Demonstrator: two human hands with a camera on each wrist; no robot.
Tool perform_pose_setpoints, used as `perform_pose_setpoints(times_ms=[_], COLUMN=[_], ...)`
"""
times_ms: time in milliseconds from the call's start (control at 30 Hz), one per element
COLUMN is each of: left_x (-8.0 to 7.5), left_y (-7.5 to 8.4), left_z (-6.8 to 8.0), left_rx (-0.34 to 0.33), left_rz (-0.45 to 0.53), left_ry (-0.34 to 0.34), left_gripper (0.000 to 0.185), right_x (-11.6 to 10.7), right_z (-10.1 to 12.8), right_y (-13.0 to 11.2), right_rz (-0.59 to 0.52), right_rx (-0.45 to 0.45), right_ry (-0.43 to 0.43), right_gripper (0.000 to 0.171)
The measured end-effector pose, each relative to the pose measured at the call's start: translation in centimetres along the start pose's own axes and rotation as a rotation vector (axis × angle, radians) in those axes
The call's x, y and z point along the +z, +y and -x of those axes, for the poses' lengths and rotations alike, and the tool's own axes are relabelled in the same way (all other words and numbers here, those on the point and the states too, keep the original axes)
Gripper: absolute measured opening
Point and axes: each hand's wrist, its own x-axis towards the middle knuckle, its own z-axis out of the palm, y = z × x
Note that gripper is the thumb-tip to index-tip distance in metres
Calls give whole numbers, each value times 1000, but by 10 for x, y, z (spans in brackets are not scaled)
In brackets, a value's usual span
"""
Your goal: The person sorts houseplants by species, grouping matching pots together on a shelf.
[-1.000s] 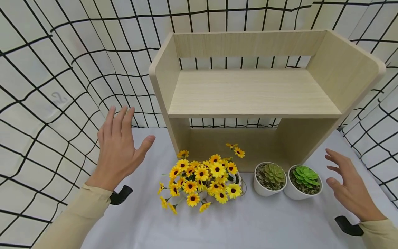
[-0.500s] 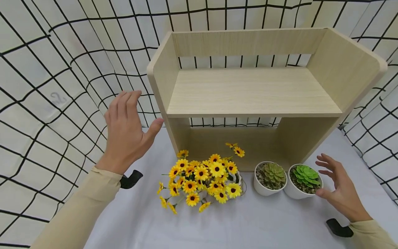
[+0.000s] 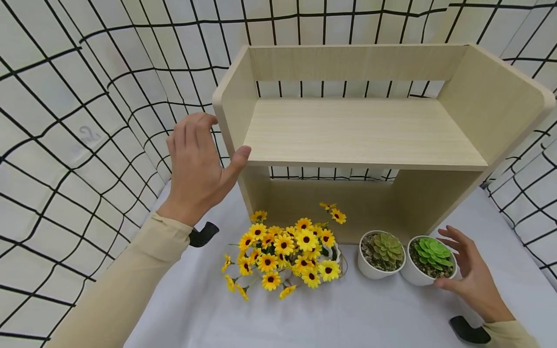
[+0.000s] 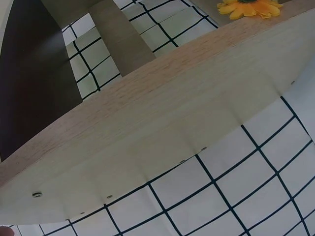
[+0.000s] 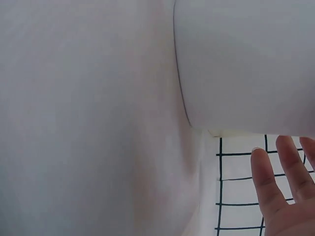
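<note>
The left hand [image 3: 197,169] is raised at the left side panel of the wooden shelf [image 3: 361,130]; its fingers are straight and spread, the fingertips lie over the panel's outer face and the thumb points at the front edge of the upper board, though whether they touch the wood cannot be told; the hand holds nothing. From the left wrist camera the panel [image 4: 162,142] fills the view, very close. The right hand [image 3: 472,278] is low on the table [image 3: 357,319], fingers relaxed and apart, cupped just beside the white pot with the bright green plant [image 3: 428,261]; the thumb seems to touch the pot's front wall, the fingers stand off behind it; the right wrist camera shows the pot's white wall [image 5: 246,64] close above loosely straight fingers [image 5: 268,187]. That pot stands at the shelf's right foot, touching a second white pot with a duller plant [image 3: 381,253]; left of them lies a bunch of yellow flowers [image 3: 285,251]; a checked cloth [image 3: 78,96] hangs behind.
</note>
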Motion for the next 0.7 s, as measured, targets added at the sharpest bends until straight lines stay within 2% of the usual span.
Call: perform_pose_setpoints(times_ms=[200, 333, 467, 700], left_x=[4, 7, 10, 11], left_y=[1, 3, 6, 6], left_z=[-4, -6, -6, -5], left_rx=[24, 29, 25, 48], left_rz=[-28, -54, -79, -127], left_ry=[36, 22, 5, 38], left_gripper=[71, 64, 59, 53], right_x=[10, 15, 17, 16], right_z=[-1, 0, 4, 6], right_y=[-1, 1, 4, 6], right_rz=[18, 42, 35, 66], right_rx=[54, 90, 76, 76], right_ry=[3, 25, 56, 62], right_gripper=[125, 122, 121, 121])
